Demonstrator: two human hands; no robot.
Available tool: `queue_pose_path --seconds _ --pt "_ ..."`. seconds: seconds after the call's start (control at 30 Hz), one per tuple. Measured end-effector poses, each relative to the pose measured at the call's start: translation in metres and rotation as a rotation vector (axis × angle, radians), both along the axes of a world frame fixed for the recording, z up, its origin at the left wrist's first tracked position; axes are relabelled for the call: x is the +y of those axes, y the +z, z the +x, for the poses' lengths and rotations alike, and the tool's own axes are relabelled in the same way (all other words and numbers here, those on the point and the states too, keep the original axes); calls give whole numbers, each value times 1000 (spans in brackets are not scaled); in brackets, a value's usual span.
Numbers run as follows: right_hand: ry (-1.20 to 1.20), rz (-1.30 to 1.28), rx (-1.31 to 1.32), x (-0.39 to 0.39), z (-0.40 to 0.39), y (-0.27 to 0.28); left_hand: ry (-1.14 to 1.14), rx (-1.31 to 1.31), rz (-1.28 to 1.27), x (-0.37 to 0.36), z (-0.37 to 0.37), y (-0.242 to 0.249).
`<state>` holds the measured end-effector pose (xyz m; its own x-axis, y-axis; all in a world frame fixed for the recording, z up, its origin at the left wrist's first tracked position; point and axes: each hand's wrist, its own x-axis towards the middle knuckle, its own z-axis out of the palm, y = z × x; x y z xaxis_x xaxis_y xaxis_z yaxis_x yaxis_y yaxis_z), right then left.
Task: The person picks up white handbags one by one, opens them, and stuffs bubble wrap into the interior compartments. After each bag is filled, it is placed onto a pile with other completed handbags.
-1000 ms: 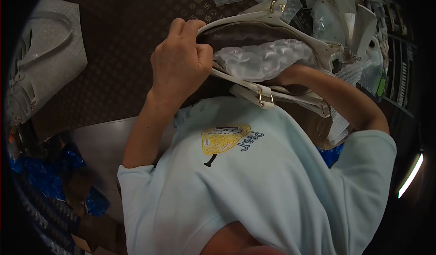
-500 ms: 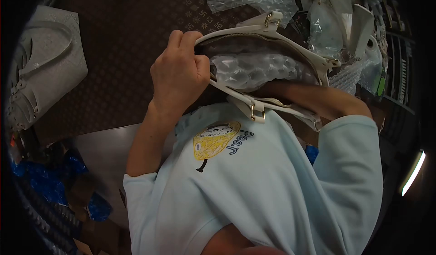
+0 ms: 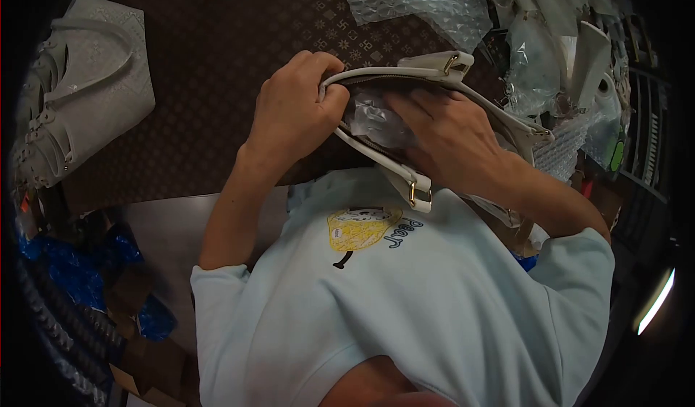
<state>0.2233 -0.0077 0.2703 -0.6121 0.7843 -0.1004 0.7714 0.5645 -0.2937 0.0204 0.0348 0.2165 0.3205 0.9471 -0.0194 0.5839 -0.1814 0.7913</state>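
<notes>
So, from where I'm standing: brown patterned counter [image 3: 217, 132]; pale handbag [image 3: 112, 88] on its left; white bag [image 3: 397, 72] gaping at the near edge. Left hand [image 3: 300, 106] grips the white bag's end. Right hand [image 3: 463, 132] is inside, against clear plastic packing [image 3: 378, 121]; can't tell if it's clenched on that. Brass ring [image 3: 413, 192] on the bag's near side.

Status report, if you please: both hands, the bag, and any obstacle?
Left hand grips the bag at its end rim. Right hand inside, on clear plastic padding; grip unclear. Bag unzipped. Nothing visibly blocking; bubble wrap lies beyond.
</notes>
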Motion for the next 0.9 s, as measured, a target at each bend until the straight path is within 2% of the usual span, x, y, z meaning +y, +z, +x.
queue_pose_path --seconds 0.1,0.17,0.2,0.27,0.4,0.47,0.5,0.57,0.6,0.67,0.7,0.77,0.9 --pt "39 -12 60 -1 -7 -6 -36 -14 -25 -2 -2 -1" --pt "-78 -461 255 -10 -6 -15 -21 -38 13 -3 -1 -3" --pt "-70 -463 254 -9 -7 -18 -6 -41 26 -5 0 -4" --pt "-294 -874 183 -14 -11 -24 6 -40 23 -9 3 -4" --pt "-370 -769 168 -15 -24 -101 -10 23 40 -8 10 -4" --pt "-493 -1000 253 -2 -30 -123 2 40 64 -4 7 -1" --pt "-488 -999 254 1 -31 -117 37 36 85 -2 0 2" --pt "-149 -863 178 1 -29 -86 61 23 85 -6 -13 9" --pt "-155 -863 179 5 -25 -63 104 17 70 -7 -19 14" --pt "-14 -745 179 8 -7 -23 141 16 57 -11 -34 17" --pt "-21 -739 184 6 10 -22 197 20 49 -13 -42 14" --pt "-94 -772 -136 -2 37 -22 246 17 34 -19 -49 8" --pt "-183 -800 -181 -22 34 -53 282 2 58 -30 -52 1"
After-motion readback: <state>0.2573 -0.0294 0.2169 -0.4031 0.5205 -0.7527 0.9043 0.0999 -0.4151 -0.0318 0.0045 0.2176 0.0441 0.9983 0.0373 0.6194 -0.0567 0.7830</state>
